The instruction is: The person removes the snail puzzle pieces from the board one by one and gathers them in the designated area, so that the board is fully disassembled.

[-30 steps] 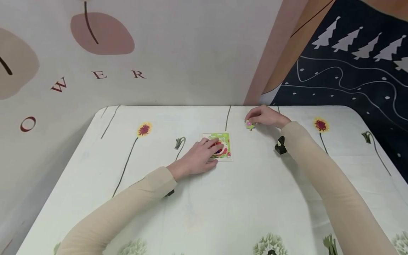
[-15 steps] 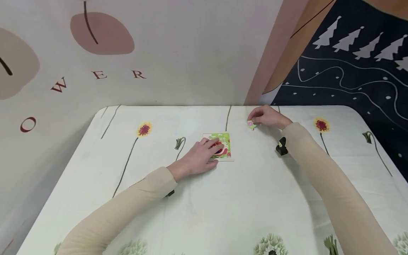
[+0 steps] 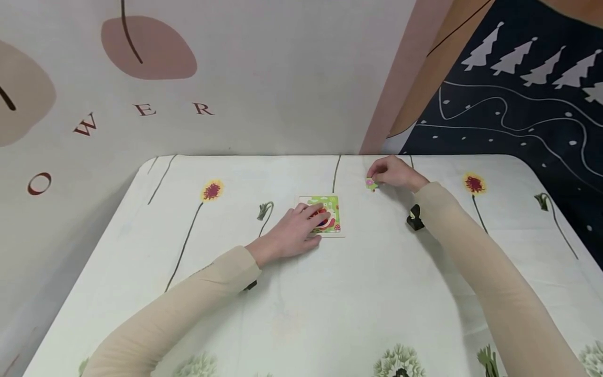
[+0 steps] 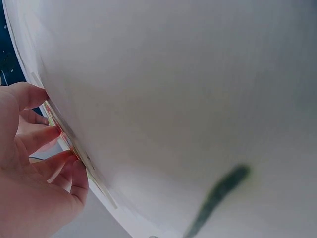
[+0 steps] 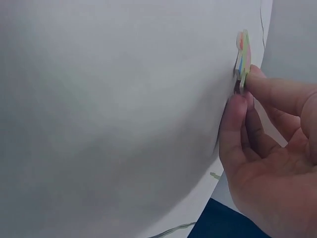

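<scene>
A small square picture puzzle [image 3: 333,203], green with red parts and a pale border, lies on the table. My left hand [image 3: 294,231] rests on its left side with fingers spread, hiding part of the picture. In the left wrist view, the fingertips [image 4: 74,154] touch the thin board. To the right and farther back, my right hand [image 3: 394,172] pinches a small green puzzle piece [image 3: 370,183] with a pink flower on it. From the right wrist, the piece [image 5: 242,59] shows edge-on between thumb and fingers, close to the tabletop. Another thin layer seems to lie against it.
A white cloth [image 3: 320,303] printed with flowers covers the table. Its back edge meets a pale printed wall hanging [image 3: 282,78]. At the right hangs a dark blue cloth [image 3: 509,115] with white trees. A black strap piece [image 3: 415,218] sits at the right wrist.
My right hand and the pinched puzzle piece have shifted slightly to the right since a second ago, then stayed nearly still. The left hand keeps its place on the puzzle.
</scene>
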The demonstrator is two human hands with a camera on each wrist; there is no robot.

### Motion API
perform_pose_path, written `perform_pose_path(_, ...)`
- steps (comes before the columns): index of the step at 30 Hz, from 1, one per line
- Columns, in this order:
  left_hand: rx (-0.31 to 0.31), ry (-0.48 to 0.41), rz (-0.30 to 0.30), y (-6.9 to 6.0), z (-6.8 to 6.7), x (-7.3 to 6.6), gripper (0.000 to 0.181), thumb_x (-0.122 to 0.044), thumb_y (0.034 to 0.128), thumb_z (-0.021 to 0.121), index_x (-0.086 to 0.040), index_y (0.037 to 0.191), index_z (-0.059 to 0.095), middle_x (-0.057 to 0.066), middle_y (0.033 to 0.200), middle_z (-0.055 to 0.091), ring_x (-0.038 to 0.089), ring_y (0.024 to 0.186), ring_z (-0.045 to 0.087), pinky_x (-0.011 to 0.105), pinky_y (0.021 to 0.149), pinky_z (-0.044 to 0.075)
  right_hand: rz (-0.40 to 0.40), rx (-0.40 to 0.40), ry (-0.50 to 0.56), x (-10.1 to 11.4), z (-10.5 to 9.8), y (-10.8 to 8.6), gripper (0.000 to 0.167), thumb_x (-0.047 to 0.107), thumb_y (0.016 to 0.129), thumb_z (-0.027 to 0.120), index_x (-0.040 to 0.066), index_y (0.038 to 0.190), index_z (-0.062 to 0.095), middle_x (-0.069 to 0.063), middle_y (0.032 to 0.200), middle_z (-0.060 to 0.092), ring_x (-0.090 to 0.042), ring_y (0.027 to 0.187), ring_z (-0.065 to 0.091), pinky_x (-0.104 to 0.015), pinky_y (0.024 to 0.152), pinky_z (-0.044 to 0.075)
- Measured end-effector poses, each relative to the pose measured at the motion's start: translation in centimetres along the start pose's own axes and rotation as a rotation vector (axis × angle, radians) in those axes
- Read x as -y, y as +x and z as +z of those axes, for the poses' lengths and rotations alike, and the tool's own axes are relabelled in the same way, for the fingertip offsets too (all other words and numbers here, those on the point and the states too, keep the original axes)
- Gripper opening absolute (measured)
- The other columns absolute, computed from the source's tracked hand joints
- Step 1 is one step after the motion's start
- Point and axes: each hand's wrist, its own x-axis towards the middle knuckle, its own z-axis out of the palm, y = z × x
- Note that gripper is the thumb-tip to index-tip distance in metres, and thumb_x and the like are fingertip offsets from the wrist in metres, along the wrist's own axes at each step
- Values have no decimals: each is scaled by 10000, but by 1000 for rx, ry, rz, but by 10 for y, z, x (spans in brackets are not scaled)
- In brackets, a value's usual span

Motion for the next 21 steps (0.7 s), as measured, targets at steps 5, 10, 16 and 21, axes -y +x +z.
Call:
perform_pose_path(5,-2,-3,-2,-1,0,0,535,-249,956,566,-110,1456,437,129,1525,318,275,1273,366,431,951,372,12,-13,-16,-2,1,0,159,-37,906,545,-72,1005,664,-145,943,635,-198,800,481,-276,699,391)
perform_pose_path(10,-7,0,-2,0,0,0,533,-248,955,567,-105,1453,442,131,1519,325,274,1264,370,429,947,374,29,-26,-20,-2,2,0,160,-38,911,541,-59,1011,664,-160,990,623,-226,835,474,-292,715,390)
perform_pose_path(16,-8,5,-3,0,0,-1,532,-245,953,568,-102,1451,444,133,1517,329,272,1255,375,427,942,378,25,-29,-21,-4,3,2,152,-29,914,553,-58,1012,666,-162,1001,629,-208,836,472,-280,716,386)
perform_pose_path(21,-8,5,-1,-1,1,-1,536,-248,953,570,-100,1452,441,136,1518,326,274,1253,376,427,942,378,-2,-27,-23,-4,4,1,143,-37,909,561,-78,1005,658,-184,985,636,-204,831,479,-272,719,382)
